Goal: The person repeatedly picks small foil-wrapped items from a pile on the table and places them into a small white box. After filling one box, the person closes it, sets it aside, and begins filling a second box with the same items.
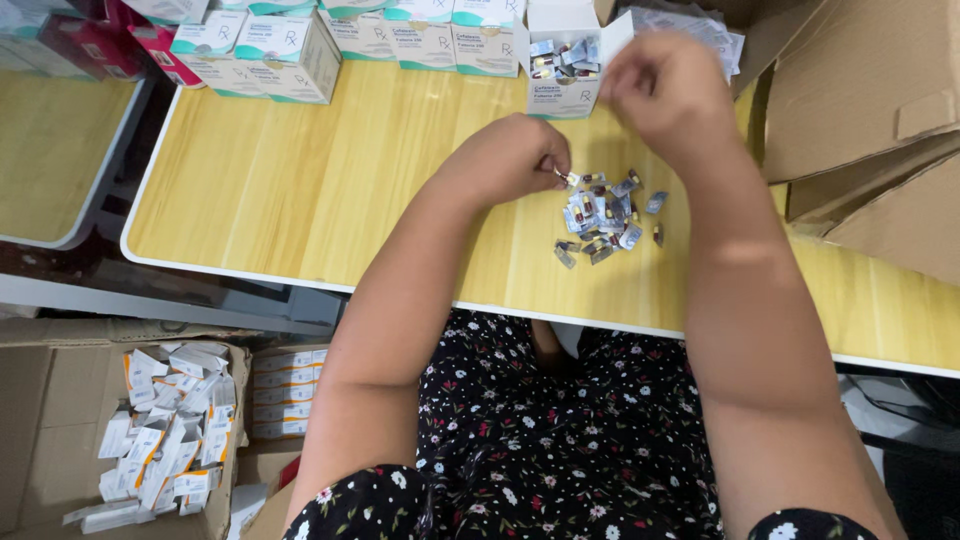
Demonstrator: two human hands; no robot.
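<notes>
Left hand point(510, 160) pinches foil blister piece point(570, 179) above pile point(605, 220); right hand point(665, 90) raised nr open box point(565, 65).

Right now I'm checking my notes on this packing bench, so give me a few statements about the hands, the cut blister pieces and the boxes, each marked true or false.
1. The left hand pinches a small foil blister piece at the edge of the loose pile of silver blister pieces. True.
2. The pile lies on a grey metal tray. False: it lies on the pale wooden tabletop.
3. The small open white carton holds blister pieces. True.
4. The right hand rests flat on the pile. False: it is raised beside the carton.
5. The brown cardboard box on the floor holds folded white cartons. True.
</notes>
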